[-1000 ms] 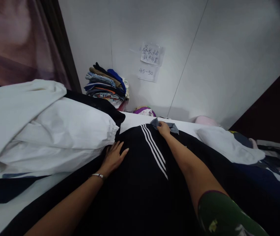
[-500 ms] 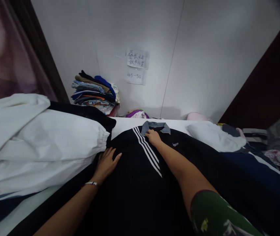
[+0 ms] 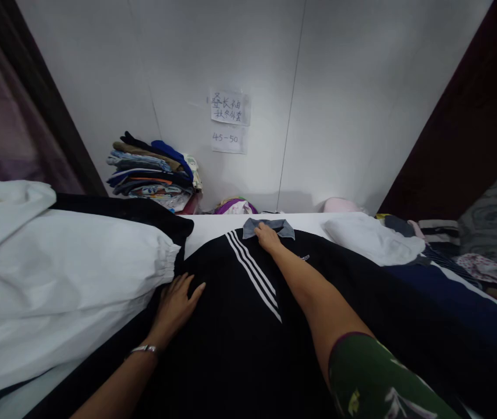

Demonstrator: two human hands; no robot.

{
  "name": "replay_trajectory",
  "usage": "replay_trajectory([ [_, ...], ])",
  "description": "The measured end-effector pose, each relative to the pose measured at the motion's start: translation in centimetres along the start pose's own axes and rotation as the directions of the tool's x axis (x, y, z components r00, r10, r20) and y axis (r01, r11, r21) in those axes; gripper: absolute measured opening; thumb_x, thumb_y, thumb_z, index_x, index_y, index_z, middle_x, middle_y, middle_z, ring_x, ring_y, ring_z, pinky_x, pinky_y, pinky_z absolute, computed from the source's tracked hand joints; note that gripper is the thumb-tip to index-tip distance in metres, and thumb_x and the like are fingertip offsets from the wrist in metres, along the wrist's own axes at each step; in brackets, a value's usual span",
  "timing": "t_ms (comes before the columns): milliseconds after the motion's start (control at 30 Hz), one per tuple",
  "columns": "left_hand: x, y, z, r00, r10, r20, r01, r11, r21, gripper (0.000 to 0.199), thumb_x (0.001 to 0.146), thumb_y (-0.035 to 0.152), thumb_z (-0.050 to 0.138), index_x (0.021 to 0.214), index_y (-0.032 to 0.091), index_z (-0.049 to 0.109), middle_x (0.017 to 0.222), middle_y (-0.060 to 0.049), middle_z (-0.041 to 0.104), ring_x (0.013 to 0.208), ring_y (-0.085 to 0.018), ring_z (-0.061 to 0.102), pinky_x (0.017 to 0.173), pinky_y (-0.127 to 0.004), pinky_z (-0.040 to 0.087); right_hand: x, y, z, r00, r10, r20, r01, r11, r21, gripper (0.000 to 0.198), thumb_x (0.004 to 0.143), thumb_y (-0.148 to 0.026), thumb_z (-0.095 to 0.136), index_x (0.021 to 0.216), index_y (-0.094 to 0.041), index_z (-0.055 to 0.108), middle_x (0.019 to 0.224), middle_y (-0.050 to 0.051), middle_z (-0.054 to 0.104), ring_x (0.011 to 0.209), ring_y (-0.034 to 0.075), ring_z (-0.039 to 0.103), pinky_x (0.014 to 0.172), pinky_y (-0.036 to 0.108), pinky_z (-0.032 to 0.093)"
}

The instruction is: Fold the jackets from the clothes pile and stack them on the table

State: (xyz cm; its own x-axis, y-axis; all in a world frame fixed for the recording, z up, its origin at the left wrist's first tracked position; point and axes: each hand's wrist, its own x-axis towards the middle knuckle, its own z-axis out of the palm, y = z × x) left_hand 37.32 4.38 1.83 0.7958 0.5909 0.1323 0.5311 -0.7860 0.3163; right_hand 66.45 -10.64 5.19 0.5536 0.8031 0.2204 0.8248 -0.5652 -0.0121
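Observation:
Spread out in front of me is a black long-sleeved shirt (image 3: 231, 337) with a grey collar (image 3: 287, 227) and slanted white stripes on its chest. My left hand (image 3: 179, 305) lies flat on the left side of the shirt, fingers spread, beside the elastic cuff of a white garment (image 3: 95, 256). At the neck, my right hand (image 3: 268, 237) has its fingers closed on the collar, near its left half. The right forearm crosses over the shirt front and partly covers the small chest logo.
A stack of folded clothes (image 3: 155, 171) stands against the wall at back left. White cloth (image 3: 373, 238) and a navy garment (image 3: 440, 302) lie on the right. Two handwritten paper notes (image 3: 230, 109) hang on the wall. Part of the white table (image 3: 207, 226) shows behind the shirt.
The whole view has shifted, so things sit slightly further left. My right hand has moved a little inward along the collar. My left hand still rests on the shirt.

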Motion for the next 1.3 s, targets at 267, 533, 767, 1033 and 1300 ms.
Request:
replay_trajectory([
  [267,-0.1,0.3,-0.3,1.000,0.018,0.014,-0.018,1.000,0.012,0.065,0.089,0.053,0.032,0.132,0.009,0.052,0.144,-0.016,0.046,0.137,-0.030,0.035,0.112,-0.046,0.027,-2.1,1.4,-0.1,0.994,-0.058,0.088,0.044,0.987,0.156,0.034,0.080,-0.012,0.056,0.109,-0.025,0.066,0.116,0.000,0.062,0.108,0.016,0.051,0.094,0.023,0.038],
  [533,0.0,0.1,-0.2,0.999,0.011,0.041,-0.012,0.999,0.039,0.067,0.090,0.054,0.029,0.133,0.007,0.051,0.146,-0.017,0.043,0.139,-0.029,0.032,0.113,-0.045,0.024,-3.9,9.1,-2.2,0.817,0.570,0.081,-0.575,0.800,0.168,0.046,0.098,-0.036,0.031,0.120,-0.006,0.059,0.120,0.022,0.060,0.109,0.028,0.058,0.088,0.037,0.045],
  [767,0.1,-0.1,0.1,1.000,0.016,0.002,-0.016,0.999,0.030,0.064,0.089,0.054,0.032,0.131,0.010,0.052,0.144,-0.015,0.045,0.137,-0.029,0.035,0.112,-0.046,0.026,-4.3,10.1,-0.3,0.731,0.661,0.170,-0.682,0.699,0.215,0.038,0.087,-0.031,0.055,0.123,-0.017,0.058,0.115,0.015,0.064,0.103,0.025,0.062,0.085,0.033,0.047],
  [1033,0.3,-0.8,0.7,1.000,0.019,-0.022,-0.019,0.999,0.033,0.063,0.089,0.054,0.035,0.131,0.012,0.054,0.143,-0.014,0.047,0.136,-0.029,0.036,0.112,-0.047,0.028,-3.5,8.8,0.0,0.872,0.488,0.032,-0.480,0.841,0.249,0.051,0.097,-0.039,0.033,0.144,-0.020,0.037,0.147,0.011,0.039,0.137,0.024,0.031,0.110,0.037,0.026],
  [1300,0.0,0.0,0.0,1.000,0.012,-0.013,-0.011,1.000,0.019,0.061,0.089,0.051,0.036,0.129,0.010,0.055,0.142,-0.015,0.048,0.136,-0.028,0.038,0.112,-0.046,0.028,-3.8,7.5,2.4,0.904,0.352,0.242,-0.410,0.874,0.262,0.059,0.094,-0.051,0.036,0.145,-0.021,0.035,0.155,0.008,0.026,0.145,0.024,0.016,0.113,0.050,0.018],
])
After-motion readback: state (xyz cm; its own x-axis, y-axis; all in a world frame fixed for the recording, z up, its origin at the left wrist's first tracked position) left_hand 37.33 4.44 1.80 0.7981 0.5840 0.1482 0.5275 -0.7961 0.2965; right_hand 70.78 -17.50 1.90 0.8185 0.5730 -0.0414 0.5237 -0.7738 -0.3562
